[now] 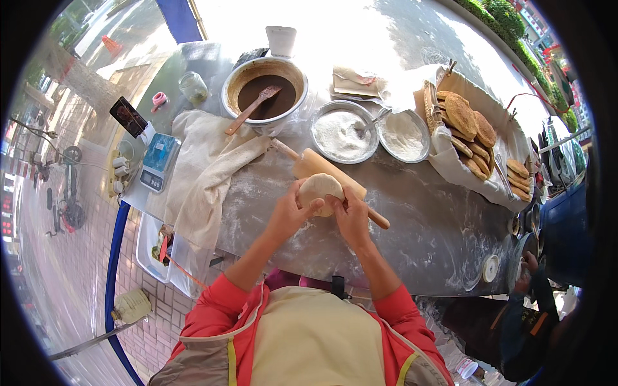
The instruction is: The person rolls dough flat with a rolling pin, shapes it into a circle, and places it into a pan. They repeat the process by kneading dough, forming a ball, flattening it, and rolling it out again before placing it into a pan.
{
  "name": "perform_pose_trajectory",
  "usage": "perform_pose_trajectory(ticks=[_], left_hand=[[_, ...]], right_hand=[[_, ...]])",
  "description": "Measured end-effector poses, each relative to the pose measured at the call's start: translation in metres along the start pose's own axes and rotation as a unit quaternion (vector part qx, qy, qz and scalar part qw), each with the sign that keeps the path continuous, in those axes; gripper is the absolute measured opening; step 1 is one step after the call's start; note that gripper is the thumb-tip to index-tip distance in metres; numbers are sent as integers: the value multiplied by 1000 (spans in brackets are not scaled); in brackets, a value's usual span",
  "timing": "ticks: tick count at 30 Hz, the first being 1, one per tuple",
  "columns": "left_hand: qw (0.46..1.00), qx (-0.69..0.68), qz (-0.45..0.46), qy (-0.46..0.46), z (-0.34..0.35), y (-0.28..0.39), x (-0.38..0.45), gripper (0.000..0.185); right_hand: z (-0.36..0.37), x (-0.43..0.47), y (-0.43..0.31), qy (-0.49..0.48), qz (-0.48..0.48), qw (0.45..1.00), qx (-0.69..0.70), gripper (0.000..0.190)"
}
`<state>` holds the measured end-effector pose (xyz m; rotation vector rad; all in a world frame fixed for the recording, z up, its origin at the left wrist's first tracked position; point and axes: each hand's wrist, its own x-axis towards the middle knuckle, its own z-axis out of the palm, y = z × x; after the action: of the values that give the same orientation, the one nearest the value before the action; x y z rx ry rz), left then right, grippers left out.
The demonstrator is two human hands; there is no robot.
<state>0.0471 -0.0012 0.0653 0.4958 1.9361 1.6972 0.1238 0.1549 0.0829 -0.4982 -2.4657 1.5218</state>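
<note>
A pale round of dough (320,190) is held up between both hands over the floured metal table. My left hand (293,205) grips its left edge, with the thumb across its face. On the right edge, my right hand (351,212) pinches the dough between thumb and fingers. Right behind the hands lies a wooden rolling pin (330,172), slanting down to the right and partly hidden by them. Beyond it stand two metal bowls of white powder, the left bowl (313,133) and the right bowl (425,144); a spoon (379,119) rests in the left one.
A basin (227,99) of dark paste holds a wooden spatula (252,111). A beige cloth (198,169), a digital scale (157,161) and a phone (128,117) are at left. At right, a cloth-lined basket (446,169) contains baked flatbreads (461,116). Another person (512,323) works at lower right.
</note>
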Motion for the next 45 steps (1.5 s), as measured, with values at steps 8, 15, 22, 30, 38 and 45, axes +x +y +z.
perform_pose_trajectory(ticks=[8,15,22,30,38,45], left_hand=[[917,-388,-77,39,19,6,24,39],[910,-409,-54,42,-18,24,37,51],[891,-434,-128,-38,-20,27,50,49],[897,-428,-110,9,0,27,111,45],[882,-458,-107,42,3,23,138,36],[908,-401,-115,41,2,14,125,42]], right_hand=[[1,25,-3,-16,53,991,118,31],[-78,183,64,236,85,962,-113,46],[-64,191,86,115,-23,981,-154,25],[-68,172,70,138,124,980,67,23],[-52,160,64,138,28,984,-105,24],[-46,157,68,191,133,972,9,26]])
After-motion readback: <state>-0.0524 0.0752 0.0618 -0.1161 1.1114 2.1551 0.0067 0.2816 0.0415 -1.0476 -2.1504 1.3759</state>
